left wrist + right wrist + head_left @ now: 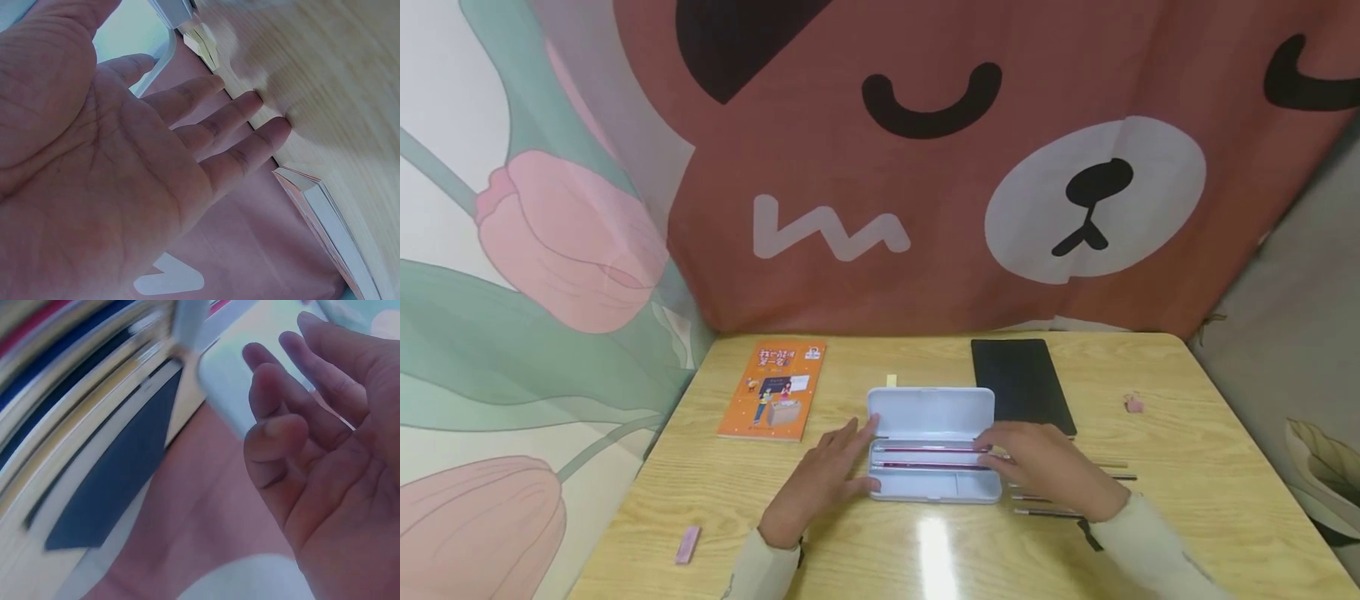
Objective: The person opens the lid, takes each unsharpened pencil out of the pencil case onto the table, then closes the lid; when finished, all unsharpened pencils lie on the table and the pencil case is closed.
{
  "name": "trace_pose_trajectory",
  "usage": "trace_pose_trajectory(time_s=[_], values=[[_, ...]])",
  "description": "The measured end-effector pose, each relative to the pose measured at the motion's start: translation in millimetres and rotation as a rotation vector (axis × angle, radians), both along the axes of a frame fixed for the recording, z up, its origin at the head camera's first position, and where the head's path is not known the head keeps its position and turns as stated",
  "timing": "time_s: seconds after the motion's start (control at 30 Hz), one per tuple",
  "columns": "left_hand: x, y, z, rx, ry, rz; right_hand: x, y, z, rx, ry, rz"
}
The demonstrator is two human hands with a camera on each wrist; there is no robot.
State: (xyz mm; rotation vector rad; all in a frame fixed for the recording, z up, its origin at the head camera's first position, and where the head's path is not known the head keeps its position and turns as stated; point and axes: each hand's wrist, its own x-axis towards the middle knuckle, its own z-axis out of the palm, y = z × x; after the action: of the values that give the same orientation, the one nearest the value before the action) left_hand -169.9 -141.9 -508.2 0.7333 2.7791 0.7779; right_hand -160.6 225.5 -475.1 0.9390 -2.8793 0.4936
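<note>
A white hinged pencil case (917, 487) lies with its lid (931, 412) raised. Inside, two dark red pencils (910, 466) lie lengthwise, one behind the other. At the case's left end is my left hand (827, 471), its fingers extended and its thumb at the front corner. My right hand (1045, 467) is over the right end, loosely bent fingertips by the pencils' ends, which it partly hides. The right wrist view shows nothing held between those fingers. Several more pencils (1037, 512) lie on the table beneath and beside the right hand.
An orange book (775, 392) lies at the back left of the wooden table (850, 558). Behind the case on the right is a black notebook (1022, 379). A pink binder clip (1134, 404) sits far right, and a pink eraser (687, 545) front left.
</note>
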Motion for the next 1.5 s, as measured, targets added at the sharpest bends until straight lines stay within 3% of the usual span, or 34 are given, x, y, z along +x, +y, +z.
trace_pose_trajectory(time_s=[0.13, 0.33, 0.43, 0.6, 0.7, 1.07, 1.2, 1.5], values=[[-0.6, 0.6, 0.2, -0.003, 0.011, -0.005, -10.4, -21.4, 0.0, -0.024, -0.072, 0.036], [-1.4, 1.3, -0.1, -0.005, 0.019, -0.009, -21.1, -41.2, -12.5, -0.030, -0.134, 0.055], [-1.3, 2.0, -0.5, -0.003, 0.015, -0.008, -21.8, -48.0, -18.7, -0.012, -0.084, 0.061], [0.6, 2.7, 2.0, 0.001, 0.007, -0.003, -22.2, -53.6, -29.6, 0.105, 0.129, 0.086], [1.3, 2.7, 3.1, 0.000, 0.005, -0.002, -23.3, -54.4, -34.9, 0.152, 0.194, 0.093], [1.3, 0.9, 2.1, -0.003, -0.009, 0.006, -22.5, -52.9, -35.8, 0.103, 0.177, 0.097], [1.4, 1.2, 2.9, -0.005, -0.006, 0.004, -21.0, -49.7, -36.0, 0.075, 0.132, 0.067], [0.0, 1.3, 1.9, -0.012, 0.000, 0.005, -7.1, -22.2, -15.0, -0.010, 0.022, -0.006]])
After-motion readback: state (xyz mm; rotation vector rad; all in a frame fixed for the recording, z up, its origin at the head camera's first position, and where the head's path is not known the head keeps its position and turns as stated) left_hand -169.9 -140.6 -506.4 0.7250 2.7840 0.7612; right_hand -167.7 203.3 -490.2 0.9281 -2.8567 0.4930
